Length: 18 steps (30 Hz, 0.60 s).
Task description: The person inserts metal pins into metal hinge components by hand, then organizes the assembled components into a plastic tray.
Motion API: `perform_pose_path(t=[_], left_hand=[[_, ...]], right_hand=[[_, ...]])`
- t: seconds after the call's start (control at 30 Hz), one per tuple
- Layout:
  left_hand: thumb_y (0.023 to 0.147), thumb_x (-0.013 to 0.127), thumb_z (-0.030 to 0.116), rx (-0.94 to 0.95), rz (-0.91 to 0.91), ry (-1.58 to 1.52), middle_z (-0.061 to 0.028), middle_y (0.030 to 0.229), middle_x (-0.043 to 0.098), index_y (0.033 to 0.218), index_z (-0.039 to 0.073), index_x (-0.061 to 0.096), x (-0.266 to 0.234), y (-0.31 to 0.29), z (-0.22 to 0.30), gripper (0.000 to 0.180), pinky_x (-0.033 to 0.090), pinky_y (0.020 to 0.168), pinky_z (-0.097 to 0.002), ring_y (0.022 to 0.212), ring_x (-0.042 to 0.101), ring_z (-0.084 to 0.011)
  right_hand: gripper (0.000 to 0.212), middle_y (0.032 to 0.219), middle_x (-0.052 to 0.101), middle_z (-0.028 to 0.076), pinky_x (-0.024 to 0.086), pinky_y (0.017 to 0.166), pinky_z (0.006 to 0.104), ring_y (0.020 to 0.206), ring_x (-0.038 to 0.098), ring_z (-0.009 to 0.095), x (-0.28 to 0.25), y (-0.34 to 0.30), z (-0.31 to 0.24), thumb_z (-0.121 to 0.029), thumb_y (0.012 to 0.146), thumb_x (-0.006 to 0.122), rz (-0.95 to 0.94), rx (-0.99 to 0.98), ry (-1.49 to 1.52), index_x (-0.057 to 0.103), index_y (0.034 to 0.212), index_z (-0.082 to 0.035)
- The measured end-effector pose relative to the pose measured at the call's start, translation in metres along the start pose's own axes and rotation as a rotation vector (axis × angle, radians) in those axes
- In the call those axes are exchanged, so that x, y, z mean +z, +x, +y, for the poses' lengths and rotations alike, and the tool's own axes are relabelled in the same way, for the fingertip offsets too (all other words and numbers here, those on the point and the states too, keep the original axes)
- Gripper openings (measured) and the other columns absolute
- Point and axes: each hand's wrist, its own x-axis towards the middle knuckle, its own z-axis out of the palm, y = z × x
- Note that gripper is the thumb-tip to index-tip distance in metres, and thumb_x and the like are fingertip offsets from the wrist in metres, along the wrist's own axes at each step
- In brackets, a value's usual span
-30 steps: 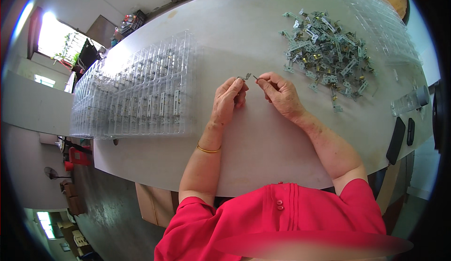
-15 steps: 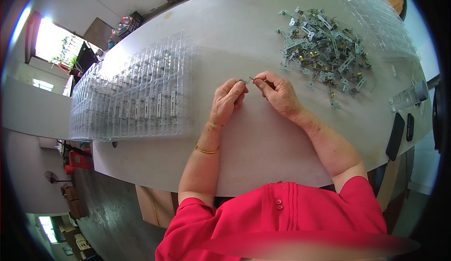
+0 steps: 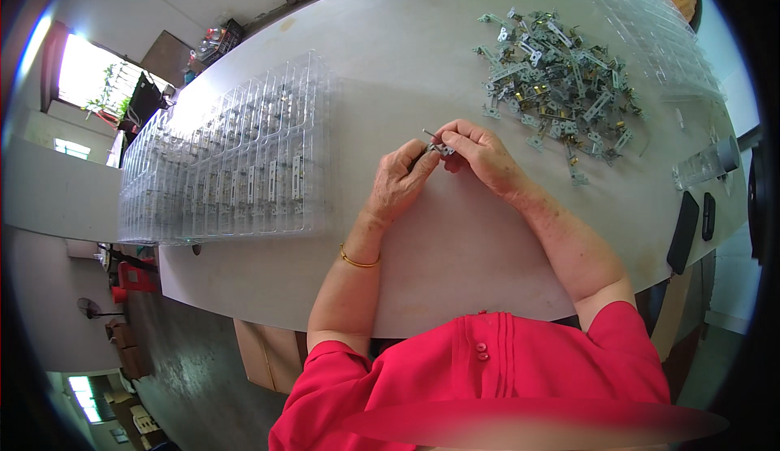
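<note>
Over the middle of the table, my left hand point(image 3: 398, 176) and my right hand point(image 3: 485, 157) meet around a small metal bracket point(image 3: 443, 149). Fingers of both hands close on it, and they cover much of its shape. A thin pin-like end point(image 3: 428, 132) sticks up beside my right thumb and forefinger; whether it belongs to the bracket I cannot tell. To the right and farther off lies a loose heap of metal brackets point(image 3: 561, 85), silvery with some brass-coloured parts. On the left stand stacked clear plastic trays point(image 3: 313, 219), their compartments holding rows of similar metal pieces.
More clear plastic trays point(image 3: 658, 36) lie at the far right. A clear bottle with a grey cap point(image 3: 705, 166) rests on its side at the right edge, near a black phone-like slab point(image 3: 684, 232) and a smaller black object point(image 3: 708, 216). The pale table point(image 3: 390, 53) has a curved far edge.
My hands have come closer together, the right one shifting slightly left and turning. More of the metal bracket now shows between the fingers, and the thin end points up.
</note>
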Motion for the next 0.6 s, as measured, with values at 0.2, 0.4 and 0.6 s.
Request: perform_pose_path(t=[0.2, 0.4, 0.6], left_hand=[[0.096, 0.065, 0.019, 0.137, 0.025, 0.084, -0.0042, 0.062, 0.042, 0.079, 0.002, 0.052, 0.006, -0.001, 0.005, 0.027, 0.035, 0.051, -0.0311, 0.056, 0.037, -0.013], [0.094, 0.066, 0.014, 0.224, 0.15, 0.256, -0.0086, 0.061, 0.046, 0.077, 0.002, 0.049, 0.011, -0.001, 0.005, 0.027, 0.037, 0.05, -0.0334, 0.053, 0.038, -0.0183], [0.093, 0.067, 0.015, 0.344, 0.247, 0.384, -0.012, 0.063, 0.053, 0.075, 0.004, 0.049, 0.011, 0.001, -0.002, 0.028, 0.042, 0.048, -0.0392, 0.052, 0.053, -0.0302]], right_hand=[[0.017, 0.093, 0.063, -0.004, 0.049, 0.079, 0.0253, 0.088, 0.056, 0.006, 0.0, 0.002, 0.005, -0.023, 0.101, 0.06, 0.024, -0.131, -0.146, 0.066, 0.105, -0.008], [0.015, 0.09, 0.064, -0.004, 0.05, 0.08, 0.0248, 0.087, 0.056, 0.005, -0.001, 0.005, 0.009, -0.023, 0.1, 0.062, 0.086, -0.228, -0.088, 0.066, 0.103, -0.008], [0.017, 0.098, 0.066, 0.0, 0.055, 0.08, 0.027, 0.089, 0.062, 0.008, -0.001, 0.003, 0.006, -0.021, 0.102, 0.058, -0.023, -0.135, -0.087, 0.065, 0.105, -0.006]])
